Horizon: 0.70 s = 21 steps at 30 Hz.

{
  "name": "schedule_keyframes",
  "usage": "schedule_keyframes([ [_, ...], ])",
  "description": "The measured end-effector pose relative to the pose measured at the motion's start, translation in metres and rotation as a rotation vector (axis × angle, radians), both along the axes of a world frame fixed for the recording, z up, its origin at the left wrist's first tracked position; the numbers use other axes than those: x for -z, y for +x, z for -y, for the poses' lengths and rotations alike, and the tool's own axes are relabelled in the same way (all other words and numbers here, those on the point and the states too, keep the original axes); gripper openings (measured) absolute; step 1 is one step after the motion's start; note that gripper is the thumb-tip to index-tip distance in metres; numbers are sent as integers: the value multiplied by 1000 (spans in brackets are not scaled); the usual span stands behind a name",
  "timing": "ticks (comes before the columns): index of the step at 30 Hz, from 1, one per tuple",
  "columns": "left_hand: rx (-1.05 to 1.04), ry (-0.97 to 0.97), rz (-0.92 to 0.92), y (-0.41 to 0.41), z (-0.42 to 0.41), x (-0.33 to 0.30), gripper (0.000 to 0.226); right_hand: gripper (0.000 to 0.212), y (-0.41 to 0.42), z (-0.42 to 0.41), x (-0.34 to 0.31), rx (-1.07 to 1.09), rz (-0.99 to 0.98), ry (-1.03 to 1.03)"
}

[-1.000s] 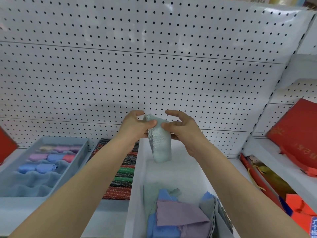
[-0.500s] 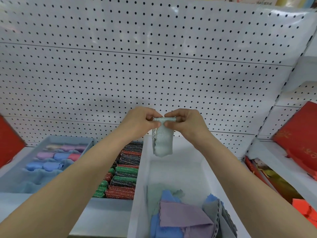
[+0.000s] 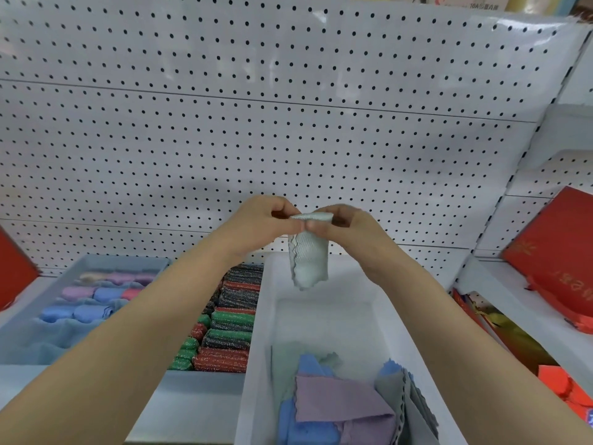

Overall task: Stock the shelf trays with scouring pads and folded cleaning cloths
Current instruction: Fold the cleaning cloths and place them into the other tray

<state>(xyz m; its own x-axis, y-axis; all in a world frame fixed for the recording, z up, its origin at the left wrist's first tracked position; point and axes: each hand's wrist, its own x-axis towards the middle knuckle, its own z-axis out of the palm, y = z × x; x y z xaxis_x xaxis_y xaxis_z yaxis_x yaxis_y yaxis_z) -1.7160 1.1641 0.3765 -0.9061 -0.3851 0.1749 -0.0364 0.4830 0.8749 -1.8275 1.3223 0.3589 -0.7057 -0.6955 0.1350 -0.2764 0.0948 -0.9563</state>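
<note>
A pale green cleaning cloth (image 3: 308, 261), folded into a narrow strip, hangs in front of the pegboard. My left hand (image 3: 263, 223) and my right hand (image 3: 348, 228) both pinch its top fold, thumbs touching. It hangs above the far end of a white tray (image 3: 256, 332) that holds loose cloths (image 3: 340, 403) in purple, blue and grey at its near end. Left of the white tray lie rows of glittery scouring pads (image 3: 224, 329) in green, red and black. A blue tray (image 3: 96, 264) at the far left holds rolled cloths in blue, pink and purple.
White pegboard (image 3: 256, 123) forms the back wall. Red boxes (image 3: 558, 258) lean on the right shelf, with red and gold packets (image 3: 500, 332) below them. A red item (image 3: 12, 274) stands at the left edge.
Both hands rose slightly and closed together on the cloth's top edge, folding it narrower. The view shifted a little, showing more of the scouring pads.
</note>
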Motion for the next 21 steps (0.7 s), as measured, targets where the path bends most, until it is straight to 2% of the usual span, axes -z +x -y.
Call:
schedule_keyframes([
  [2, 22, 232, -12, -1, 3, 1, 4, 34, 2, -2, 9, -157, 163, 31],
  [4, 18, 444, -30, -1, 6, 3, 3, 32, 7, -3, 19, -223, 282, 52],
  [6, 7, 541, -34, 0, 8, 6, 4, 31, 11, -3, 25, -228, 369, 49],
  [14, -22, 468, -16, 1, 12, 12, 6, 32, 11, -6, 25, -292, 412, 70],
  [18, 6, 365, 7, 1, 9, 14, 8, 24, 12, 0, 22, -145, 326, -67],
  [21, -19, 431, -23, -2, 4, 18, 24, 22, 11, 4, 21, -46, 358, -186],
])
